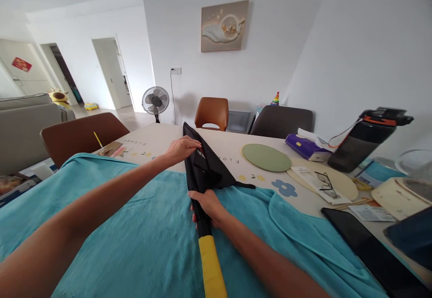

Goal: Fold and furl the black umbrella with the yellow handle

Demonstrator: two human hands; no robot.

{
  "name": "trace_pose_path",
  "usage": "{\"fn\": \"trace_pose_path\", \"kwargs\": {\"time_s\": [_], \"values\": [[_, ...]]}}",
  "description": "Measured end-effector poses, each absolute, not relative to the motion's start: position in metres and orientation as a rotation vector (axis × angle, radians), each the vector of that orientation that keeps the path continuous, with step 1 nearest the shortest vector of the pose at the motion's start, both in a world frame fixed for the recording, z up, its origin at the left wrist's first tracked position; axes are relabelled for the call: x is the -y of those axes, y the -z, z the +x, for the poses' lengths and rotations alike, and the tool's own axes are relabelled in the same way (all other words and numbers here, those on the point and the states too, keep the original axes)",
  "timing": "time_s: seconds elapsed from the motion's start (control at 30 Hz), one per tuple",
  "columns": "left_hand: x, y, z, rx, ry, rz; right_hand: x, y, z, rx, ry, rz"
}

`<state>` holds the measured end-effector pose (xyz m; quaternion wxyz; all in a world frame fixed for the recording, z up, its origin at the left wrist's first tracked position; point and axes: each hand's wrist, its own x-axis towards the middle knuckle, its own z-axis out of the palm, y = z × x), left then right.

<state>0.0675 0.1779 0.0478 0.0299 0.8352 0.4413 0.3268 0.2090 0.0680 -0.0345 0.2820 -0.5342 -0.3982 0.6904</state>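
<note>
A black umbrella (193, 178) with its canopy partly folded and a yellow handle (213, 266) points away from me over the table. Near the far end, my left hand (184, 148) has its fingers closed on the black canopy cloth, by small red and white print. Lower down, just above the yellow handle, my right hand (207, 205) wraps around the gathered cloth and shaft, with some fingers hidden beneath. One canopy panel (219, 169) flares to the right in a triangle, ending in a dark strap (245, 185). Beneath lies a turquoise blanket (135, 226).
On the right are a green oval mat (266, 157), a purple tissue pack (305, 147), eyeglasses (326, 183), a dark bottle (364, 138) and a black tablet (367, 248). Chairs (212, 112) line the table's far side. A fan (155, 101) stands behind.
</note>
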Motion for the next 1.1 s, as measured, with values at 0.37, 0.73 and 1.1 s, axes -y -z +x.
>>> {"fn": "trace_pose_path", "kwargs": {"time_s": [0.37, 0.73, 1.1], "values": [[-0.147, -0.013, 0.023, -1.384, -1.439, 1.614, -0.069, 0.023, 0.220, 0.927, -2.069, -1.290], [-0.136, 0.023, -0.016, -1.482, -1.307, 1.686, -0.071, 0.021, 0.225, 0.865, -2.189, -1.184], [-0.085, 0.016, 0.052, -1.386, -0.661, 2.911, -0.072, 0.023, 0.223, 0.908, -2.161, -1.237]]}}
